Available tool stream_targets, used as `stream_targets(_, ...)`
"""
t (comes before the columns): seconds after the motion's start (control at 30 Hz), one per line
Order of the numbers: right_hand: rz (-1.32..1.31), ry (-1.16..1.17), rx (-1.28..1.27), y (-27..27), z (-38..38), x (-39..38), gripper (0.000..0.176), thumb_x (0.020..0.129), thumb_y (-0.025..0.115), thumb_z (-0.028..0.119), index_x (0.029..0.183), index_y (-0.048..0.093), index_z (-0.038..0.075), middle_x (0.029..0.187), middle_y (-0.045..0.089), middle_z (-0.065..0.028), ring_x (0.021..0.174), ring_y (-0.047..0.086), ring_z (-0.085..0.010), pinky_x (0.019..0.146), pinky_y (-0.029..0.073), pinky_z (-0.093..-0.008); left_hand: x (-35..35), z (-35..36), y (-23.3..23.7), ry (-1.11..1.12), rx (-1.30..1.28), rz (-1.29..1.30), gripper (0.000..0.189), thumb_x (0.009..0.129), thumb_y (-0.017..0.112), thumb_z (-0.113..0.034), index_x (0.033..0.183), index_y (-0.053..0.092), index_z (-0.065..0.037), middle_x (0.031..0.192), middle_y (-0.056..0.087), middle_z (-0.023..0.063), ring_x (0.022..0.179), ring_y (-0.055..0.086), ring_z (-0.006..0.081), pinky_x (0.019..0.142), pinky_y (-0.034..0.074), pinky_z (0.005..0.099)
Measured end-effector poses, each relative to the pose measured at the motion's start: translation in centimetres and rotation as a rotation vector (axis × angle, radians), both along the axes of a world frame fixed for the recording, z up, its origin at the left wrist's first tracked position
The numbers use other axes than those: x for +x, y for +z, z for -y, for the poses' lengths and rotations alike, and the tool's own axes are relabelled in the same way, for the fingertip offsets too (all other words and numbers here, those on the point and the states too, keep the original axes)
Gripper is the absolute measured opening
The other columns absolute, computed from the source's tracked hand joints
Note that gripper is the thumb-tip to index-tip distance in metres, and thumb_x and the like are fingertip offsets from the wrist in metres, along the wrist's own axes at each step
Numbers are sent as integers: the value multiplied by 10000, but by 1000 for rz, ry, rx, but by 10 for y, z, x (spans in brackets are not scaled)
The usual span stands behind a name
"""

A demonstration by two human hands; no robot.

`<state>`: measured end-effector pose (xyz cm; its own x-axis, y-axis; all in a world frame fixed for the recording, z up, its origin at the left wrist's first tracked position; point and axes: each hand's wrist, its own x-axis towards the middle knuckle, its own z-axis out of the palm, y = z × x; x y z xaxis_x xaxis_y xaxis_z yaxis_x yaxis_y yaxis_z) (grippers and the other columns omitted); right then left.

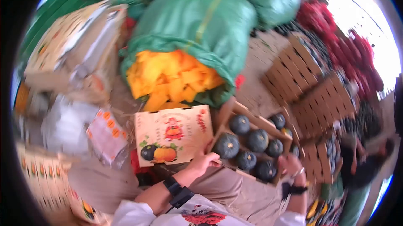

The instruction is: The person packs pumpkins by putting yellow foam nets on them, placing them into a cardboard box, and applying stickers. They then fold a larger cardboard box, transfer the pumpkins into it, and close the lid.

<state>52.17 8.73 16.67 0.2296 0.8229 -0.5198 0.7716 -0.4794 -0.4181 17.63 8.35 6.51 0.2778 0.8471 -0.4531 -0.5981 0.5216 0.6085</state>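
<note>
A cardboard box [237, 110] in front of me holds several round dark green pumpkins [227, 145], set in rows. Its printed cream lid [191, 121] lies folded out to the left, showing pictures of pumpkins and a red figure. My left hand [203, 163] grips the near left edge of the box, close to the lid, with its fingers curled. At the near right corner, my right hand [290, 165] has bent fingers around the box wall, partly blurred. Both wrists carry black straps.
Beyond the lid, a large green sack [189, 16] spills orange foam sheets [168, 77]. Stacked flat cartons [67, 54] and clear plastic bags [65, 125] are at left. More cardboard trays [294, 71] stand at right, near red mesh sacks [352, 54] and another person [363, 163].
</note>
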Motion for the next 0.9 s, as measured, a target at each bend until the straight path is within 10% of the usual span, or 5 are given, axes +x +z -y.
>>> stream_targets(0.4,-680,307,264,-61,-61,-169,339,859,425,-9,1197,409,-42,748,586,-76,635,553,-116,579,464,-246,-176,85,21,294,201,-423,786,718,538,-36,1416,178,-48,1405,306,66,1240,322,131,944,359,260)
stream_targets(0.5,-788,393,134,-87,-94,-209,340,855,435,-7,1190,409,-54,737,589,-76,621,558,-117,569,464,-241,-200,98,20,289,289,-936,726,732,548,-74,1395,252,-52,1347,392,109,1190,410,177,894,403,281)
stream_targets(0.6,-823,359,43,-94,-112,-229,321,850,442,9,1167,442,-46,720,583,-66,604,554,-114,564,455,-228,-230,91,25,-433,22,-1670,600,751,559,-113,1319,382,-42,1191,504,165,1008,549,247,810,456,323)
stream_targets(0.7,-816,335,70,-93,-105,-232,304,839,445,5,1134,464,-64,714,588,-73,591,551,-114,558,454,-225,-270,52,67,-74,258,-1464,392,766,584,-147,1139,529,-39,790,605,122,700,604,265,649,482,354)
stream_targets(0.9,-709,293,111,-80,-92,-231,282,823,454,0,1094,490,-72,679,599,-79,584,570,-113,544,462,-232,-351,-158,80,32,504,-1686,445,753,652,-298,1121,550,-69,866,640,146,793,624,280,703,493,360)
